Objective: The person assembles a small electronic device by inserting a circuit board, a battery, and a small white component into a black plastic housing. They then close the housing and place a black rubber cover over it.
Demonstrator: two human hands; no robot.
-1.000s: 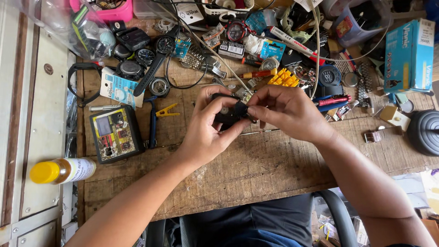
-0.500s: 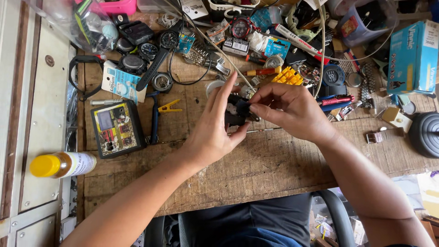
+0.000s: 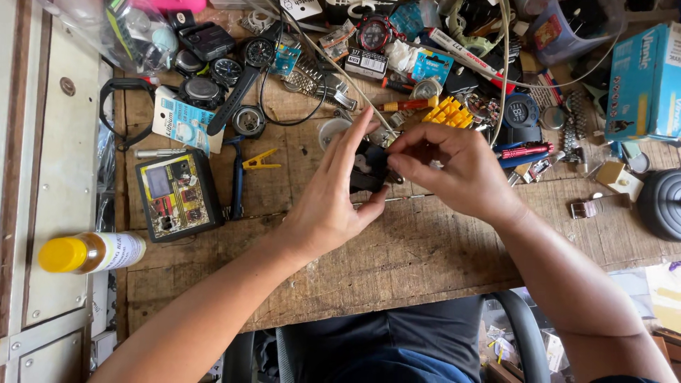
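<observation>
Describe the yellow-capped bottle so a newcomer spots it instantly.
Start at the wooden workbench and go to its far left edge, onto the pale metal panel. The bottle lies there on its side, left of the black tester box, the only thing with a bright yellow cap.

**Bare arms over dark clothes**

Both arms are bare from the hands up to the lower edge of the view: no sleeves, cuffs or gloves show on either one. The left hand [image 3: 330,195] and the right hand [image 3: 454,170] carry no rings, and neither wrist wears a watch, a strap or a bracelet. The fingernails are short and unpainted. Fine hair shows along the forearms.

Below the arms, at the bottom middle of the view, the lap is covered by a dark grey garment [image 3: 397,333] with a few soft folds. Under it a patch of blue cloth [image 3: 376,369] shows at the very bottom edge.
</observation>
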